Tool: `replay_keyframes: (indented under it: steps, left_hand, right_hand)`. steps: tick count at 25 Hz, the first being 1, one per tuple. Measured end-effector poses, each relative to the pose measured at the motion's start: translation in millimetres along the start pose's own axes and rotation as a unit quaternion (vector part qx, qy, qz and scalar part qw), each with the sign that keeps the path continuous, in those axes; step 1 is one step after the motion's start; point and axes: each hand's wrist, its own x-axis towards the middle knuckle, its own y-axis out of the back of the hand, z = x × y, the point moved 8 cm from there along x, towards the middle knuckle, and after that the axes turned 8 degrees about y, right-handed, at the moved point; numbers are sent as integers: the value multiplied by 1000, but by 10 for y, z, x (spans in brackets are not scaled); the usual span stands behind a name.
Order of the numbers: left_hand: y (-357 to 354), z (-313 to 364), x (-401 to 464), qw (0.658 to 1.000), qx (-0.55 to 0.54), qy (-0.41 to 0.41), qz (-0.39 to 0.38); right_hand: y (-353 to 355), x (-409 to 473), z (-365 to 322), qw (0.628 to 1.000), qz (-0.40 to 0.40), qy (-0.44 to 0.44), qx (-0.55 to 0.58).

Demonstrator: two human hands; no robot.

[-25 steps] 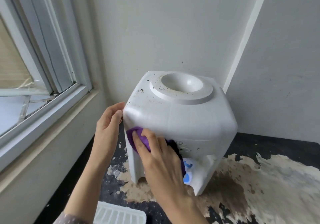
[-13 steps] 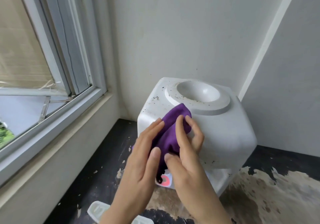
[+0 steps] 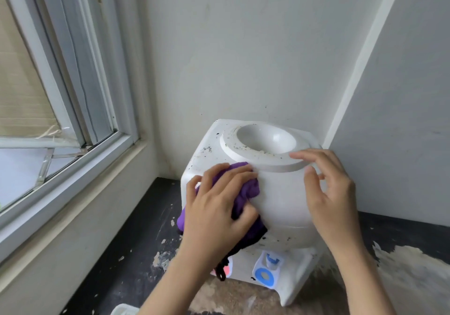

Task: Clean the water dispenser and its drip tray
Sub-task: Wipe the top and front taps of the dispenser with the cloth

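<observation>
A white water dispenser [image 3: 280, 193] stands in the corner, its top speckled with dark dirt around the round bottle well [image 3: 265, 139]. My left hand [image 3: 216, 207] grips a bunched purple cloth [image 3: 246, 188] and presses it on the dispenser's front left top edge. The cloth's dark end hangs down over the red tap [image 3: 227, 270]. The blue tap [image 3: 266, 269] shows below. My right hand [image 3: 328, 188] rests with relaxed fingers on the raised ring at the top right. A corner of the white drip tray [image 3: 124, 310] peeks in at the bottom edge.
The dispenser sits on a black counter [image 3: 136, 253] with worn, peeling pale patches [image 3: 401, 273]. A window with a grey frame [image 3: 80, 110] and its sill run along the left. White walls close in behind and to the right.
The cloth passed from my right hand to my left, rising from the front face to the top left edge. My right hand moved over to the top right of the dispenser.
</observation>
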Motion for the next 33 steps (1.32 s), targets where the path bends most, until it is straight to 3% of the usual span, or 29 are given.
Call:
replay_keyframes:
  steps: [4,9,12,14,16,22,26,28,31,33]
  left_hand:
    - [117,-388,240,997,-50,64,9]
    - [353,-1001,418,970,-137,189,64]
    - [508,-750,348,987,-118,73,82]
    - [400,-449,302,993,-104,-48,5]
    - [249,-325,313,986,-108,-94,-80]
    - [152,-512,688,978,-151,3,-142]
    - [-2,-788,1057,980,-90,78,-159]
    - [-31,-903,1184,983,-64,102,-140]
    - [174,-995,1197,981,-126,142,-41]
    - [260,-911,1133,984,-135,106,-47]
  right_hand:
    - [-215,45,112,996,-39,35,-78]
    - [-170,-23,79,988,-7,43,-147]
    - [-161,-40,53,985,8,52,-163]
    - [-166,-41,42,983,8,58,-172]
    - [-175,-43,37,982,5,60,-181]
    - [-218,-23,43,977,-2,61,-206]
    - [-205,-37,24,975,1,64,-213]
    - [-188,-45,-1,975,5,67,-212]
    - [-157,-80,-32,975,14,77,-209]
    - [-146,-85,-43,974,24,87,-207]
